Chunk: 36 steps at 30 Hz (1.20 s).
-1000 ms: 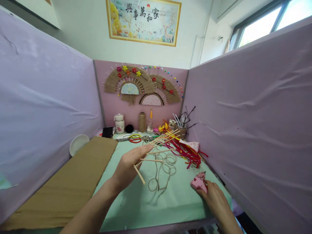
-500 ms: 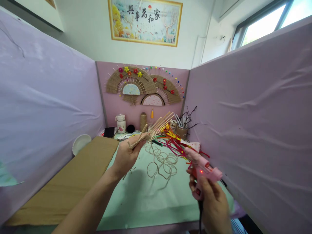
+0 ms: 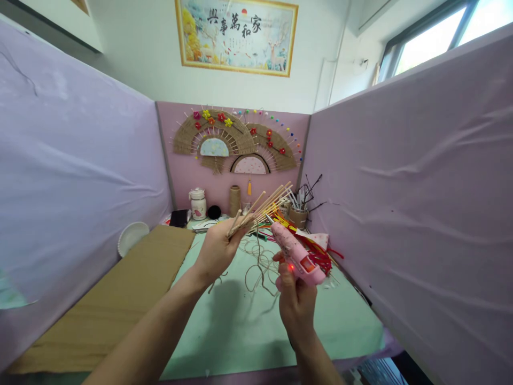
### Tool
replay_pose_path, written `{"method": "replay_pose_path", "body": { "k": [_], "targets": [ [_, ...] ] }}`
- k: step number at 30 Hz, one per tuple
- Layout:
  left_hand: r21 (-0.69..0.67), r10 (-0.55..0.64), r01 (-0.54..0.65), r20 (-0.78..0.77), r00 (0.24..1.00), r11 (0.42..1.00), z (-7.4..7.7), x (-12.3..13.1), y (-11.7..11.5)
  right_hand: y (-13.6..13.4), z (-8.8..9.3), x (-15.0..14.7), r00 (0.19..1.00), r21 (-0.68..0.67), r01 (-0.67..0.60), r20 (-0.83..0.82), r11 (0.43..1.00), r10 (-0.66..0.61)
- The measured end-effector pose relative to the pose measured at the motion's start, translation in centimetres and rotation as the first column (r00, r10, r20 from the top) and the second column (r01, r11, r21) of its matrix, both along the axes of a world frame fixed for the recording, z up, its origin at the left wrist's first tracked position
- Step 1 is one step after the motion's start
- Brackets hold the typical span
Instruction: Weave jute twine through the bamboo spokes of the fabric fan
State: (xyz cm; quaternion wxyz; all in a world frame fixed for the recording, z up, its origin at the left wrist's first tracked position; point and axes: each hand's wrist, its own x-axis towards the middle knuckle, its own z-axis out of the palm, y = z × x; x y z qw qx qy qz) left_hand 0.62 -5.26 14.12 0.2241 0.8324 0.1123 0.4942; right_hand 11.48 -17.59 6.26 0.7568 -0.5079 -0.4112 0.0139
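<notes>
My left hand is closed around a bundle of thin wooden sticks that fan out up and to the right. Brown twine hangs from the bundle and runs down to loose loops on the table. In my right hand is a pink hot glue gun with a lit red light. Its metal nozzle points up and left, close to the sticks; whether it touches them I cannot tell. My left palm hides the lower part of the bundle.
A brown cardboard sheet covers the table's left side. Red and yellow pipe cleaners lie behind the glue gun. Along the back stand a white bottle, a twine spool and a pot of sticks. Decorated fans hang on the back panel.
My right hand has brought the glue gun left and up from the right side to the sticks. My left hand has shifted slightly right, and the sticks are spread a little differently.
</notes>
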Motion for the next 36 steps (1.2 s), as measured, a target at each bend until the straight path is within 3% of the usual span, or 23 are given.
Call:
{"method": "replay_pose_path", "body": {
  "k": [9, 36],
  "targets": [
    [0.028, 0.01, -0.009, -0.033, 0.999, 1.0, 0.4, 0.3, -0.2, 1.1, 0.1, 0.0, 0.995, 0.007, 0.043, 0.087, 0.999, -0.044],
    [0.087, 0.032, -0.028, -0.045, 0.998, 0.996, 0.2, 0.3, -0.2, 1.4, -0.4, 0.1, 0.99, -0.014, 0.085, 0.114, 0.996, -0.083]
  ]
}}
